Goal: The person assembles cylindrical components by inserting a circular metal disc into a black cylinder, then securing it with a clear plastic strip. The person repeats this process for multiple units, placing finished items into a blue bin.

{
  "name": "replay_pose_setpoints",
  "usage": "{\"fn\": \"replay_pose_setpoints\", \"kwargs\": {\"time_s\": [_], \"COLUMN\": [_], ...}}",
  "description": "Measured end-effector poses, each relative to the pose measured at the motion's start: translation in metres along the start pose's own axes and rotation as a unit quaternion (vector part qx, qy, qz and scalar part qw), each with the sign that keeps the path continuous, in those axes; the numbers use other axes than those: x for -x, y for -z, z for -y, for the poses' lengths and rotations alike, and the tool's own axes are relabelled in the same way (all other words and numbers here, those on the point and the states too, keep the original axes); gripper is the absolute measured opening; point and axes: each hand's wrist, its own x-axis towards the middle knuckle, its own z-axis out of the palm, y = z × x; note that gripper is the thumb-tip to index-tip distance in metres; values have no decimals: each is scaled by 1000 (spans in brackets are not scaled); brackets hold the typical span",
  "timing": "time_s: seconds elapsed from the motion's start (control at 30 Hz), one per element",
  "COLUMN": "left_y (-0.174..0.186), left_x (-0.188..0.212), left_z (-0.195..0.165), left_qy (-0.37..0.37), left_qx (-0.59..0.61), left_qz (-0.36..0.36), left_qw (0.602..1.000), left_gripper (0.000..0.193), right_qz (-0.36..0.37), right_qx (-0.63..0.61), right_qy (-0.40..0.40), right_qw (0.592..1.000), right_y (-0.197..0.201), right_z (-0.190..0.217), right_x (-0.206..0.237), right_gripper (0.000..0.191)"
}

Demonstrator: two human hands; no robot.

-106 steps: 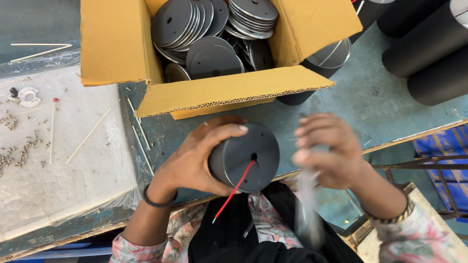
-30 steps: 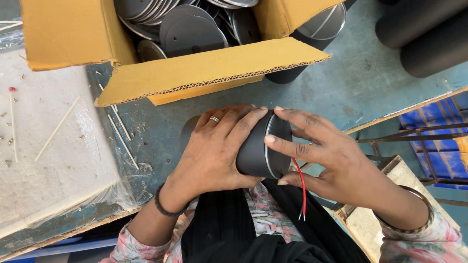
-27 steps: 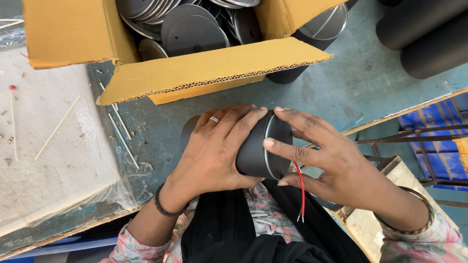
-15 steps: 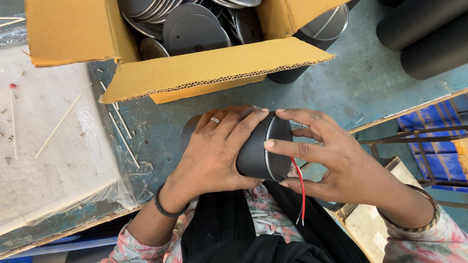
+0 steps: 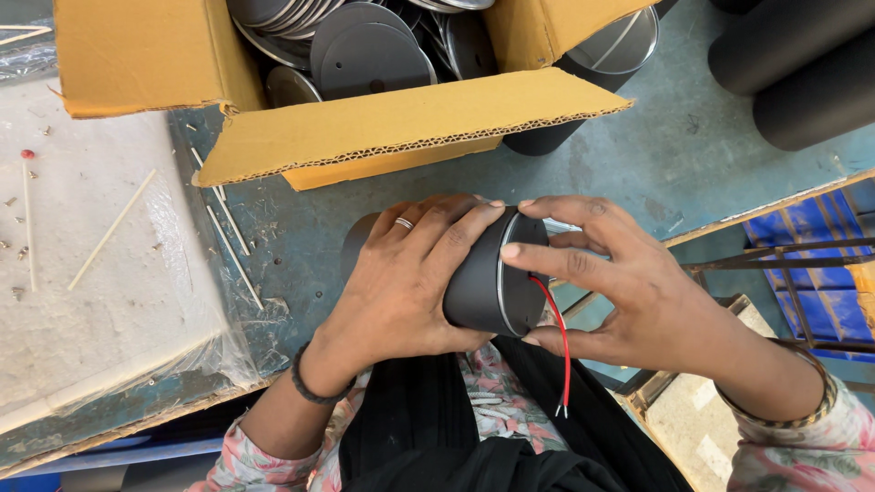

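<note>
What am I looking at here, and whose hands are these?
No machine here: a person wears a camera on the head, so you look down at their own two hands. The left hand wraps around a black cylinder lying on its side at the edge of a blue-green table. The right hand presses on its end cap, from which a red wire hangs down. Behind them sits an open cardboard box full of grey metal discs. Black tubes lie at the upper right, and thin sticks rest on a plastic-covered white sheet at the left.
</note>
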Motion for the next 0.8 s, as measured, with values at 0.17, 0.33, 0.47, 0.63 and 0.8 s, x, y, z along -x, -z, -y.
{"fn": "replay_pose_setpoints", "kwargs": {"time_s": [0.17, 0.33, 0.47, 0.63, 0.8], "left_y": [2, 2, 1, 2, 3], "left_x": [2, 4, 5, 6, 8], "left_z": [0, 0, 0, 1, 0], "left_qy": [-4, -7, -6, -2, 8], "left_qx": [0, 6, 8, 12, 13], "left_qz": [-13, -26, -29, -27, -26], "left_qw": [1000, 1000, 1000, 1000, 1000], "left_gripper": [109, 108, 109, 109, 108], "right_qz": [5, 10, 15, 19, 19], "right_qx": [10, 7, 8, 9, 11], "right_qy": [3, 3, 7, -2, 2], "right_qw": [1000, 1000, 1000, 1000, 1000], "right_y": [1, 2, 4, 4, 4], "right_z": [1, 2, 3, 7, 8], "right_x": [-3, -6, -9, -10, -13], "right_gripper": [75, 76, 77, 76, 77]}}
